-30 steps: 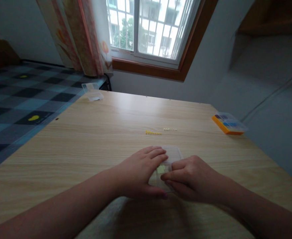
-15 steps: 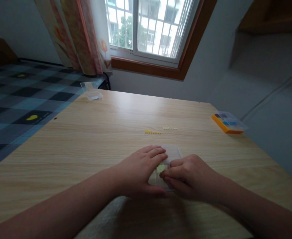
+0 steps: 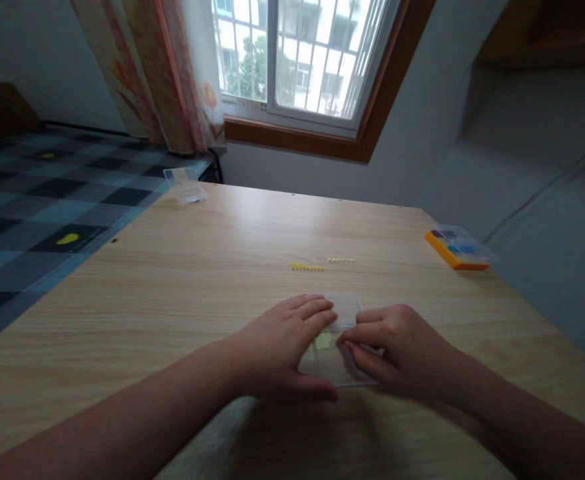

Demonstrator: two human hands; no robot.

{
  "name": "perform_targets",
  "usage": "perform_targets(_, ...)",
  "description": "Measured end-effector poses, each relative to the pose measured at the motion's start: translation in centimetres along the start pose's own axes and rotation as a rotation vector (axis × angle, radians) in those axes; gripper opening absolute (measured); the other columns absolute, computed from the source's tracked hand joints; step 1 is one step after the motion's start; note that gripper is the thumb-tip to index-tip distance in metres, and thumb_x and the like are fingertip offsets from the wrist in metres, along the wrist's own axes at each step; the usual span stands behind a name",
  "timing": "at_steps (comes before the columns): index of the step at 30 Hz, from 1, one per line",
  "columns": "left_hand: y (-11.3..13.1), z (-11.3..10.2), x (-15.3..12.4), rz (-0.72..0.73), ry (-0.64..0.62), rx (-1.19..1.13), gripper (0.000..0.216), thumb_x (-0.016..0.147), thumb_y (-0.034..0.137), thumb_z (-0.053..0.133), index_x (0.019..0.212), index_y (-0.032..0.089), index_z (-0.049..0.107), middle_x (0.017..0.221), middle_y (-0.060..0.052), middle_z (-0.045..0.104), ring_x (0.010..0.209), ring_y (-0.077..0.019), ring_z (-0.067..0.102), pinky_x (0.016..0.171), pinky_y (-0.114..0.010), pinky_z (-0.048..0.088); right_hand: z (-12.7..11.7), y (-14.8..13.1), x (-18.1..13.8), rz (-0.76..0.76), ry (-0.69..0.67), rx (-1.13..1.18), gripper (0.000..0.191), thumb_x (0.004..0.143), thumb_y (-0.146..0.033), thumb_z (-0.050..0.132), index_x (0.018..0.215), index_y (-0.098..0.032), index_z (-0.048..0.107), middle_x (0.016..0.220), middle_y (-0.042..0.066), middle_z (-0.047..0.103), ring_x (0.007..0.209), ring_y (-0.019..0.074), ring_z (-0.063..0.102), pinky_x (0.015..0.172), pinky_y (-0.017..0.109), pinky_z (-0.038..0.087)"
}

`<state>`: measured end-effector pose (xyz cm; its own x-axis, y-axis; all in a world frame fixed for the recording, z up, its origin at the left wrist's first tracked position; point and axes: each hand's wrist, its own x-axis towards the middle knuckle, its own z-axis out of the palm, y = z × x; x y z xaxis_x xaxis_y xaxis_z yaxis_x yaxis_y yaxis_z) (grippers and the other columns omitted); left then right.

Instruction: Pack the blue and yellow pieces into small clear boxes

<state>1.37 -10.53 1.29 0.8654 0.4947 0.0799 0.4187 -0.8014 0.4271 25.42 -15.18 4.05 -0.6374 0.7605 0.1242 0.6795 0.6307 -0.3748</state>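
A clear plastic box (image 3: 340, 373) with its lid (image 3: 345, 308) folded back lies on the table before me. Pale yellow-green pieces (image 3: 323, 341) show in one of its compartments. My left hand (image 3: 290, 347) rests over the box's left side, fingers stretched across it and thumb along the near edge. Above the right part of the box, my right hand (image 3: 390, 343) has thumb and forefinger pinched together; whatever is between them is too small to make out. Beyond the box sit a short row of small yellow pieces (image 3: 307, 267) and a row of whitish pieces (image 3: 341, 260).
An opened clear case (image 3: 186, 187) stands at the table's far left corner. On the right edge lies an orange-based box (image 3: 457, 252) with a clear lid and coloured contents. A bed with a checked cover (image 3: 62, 200) adjoins the wooden table (image 3: 197, 267) on the left.
My right hand has drawn a little to the right, away from the pale yellow-green pieces, uncovering more of the box. My left hand has stayed in place on the box.
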Motion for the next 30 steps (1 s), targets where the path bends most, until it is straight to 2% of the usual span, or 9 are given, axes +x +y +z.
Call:
perform_targets(24, 0.1, -0.1, 0.1, -0.013, -0.018, -0.006, 0.098, 0.076, 0.07, 0.077, 0.149, 0.012, 0.049, 0.158, -0.018, 0.044, 0.148, -0.0354, 0.038, 0.124, -0.049, 0.029, 0.9, 0.1, 0.3, 0.018, -0.038, -0.133, 0.021, 0.092, -0.021, 0.055, 0.073, -0.019, 0.063, 0.068, -0.003, 0.061, 0.056, 0.0087, 0.049, 0.058, 0.027, 0.028)
perform_targets(28, 0.1, -0.2, 0.0, -0.015, 0.001, -0.033, 0.095, 0.074, 0.068, 0.079, 0.147, 0.013, 0.051, 0.157, -0.019, 0.045, 0.147, -0.0374, 0.04, 0.123, -0.052, 0.031, 0.3, -0.1, 0.3, -0.012, 0.002, -0.033, 0.022, 0.091, -0.017, 0.054, 0.074, -0.018, 0.068, 0.065, -0.003, 0.06, 0.055, 0.0081, 0.049, 0.056, 0.025, 0.029)
perform_targets(30, 0.2, -0.3, 0.0, -0.014, 0.003, -0.041, 0.095, 0.074, 0.067, 0.078, 0.148, 0.014, 0.051, 0.157, -0.019, 0.046, 0.146, -0.0377, 0.04, 0.122, -0.053, 0.032, -0.5, 0.2, 0.3, -0.036, 0.09, 0.033, 0.022, 0.092, -0.018, 0.054, 0.079, -0.018, 0.072, 0.064, -0.002, 0.06, 0.054, 0.008, 0.05, 0.054, 0.024, 0.031)
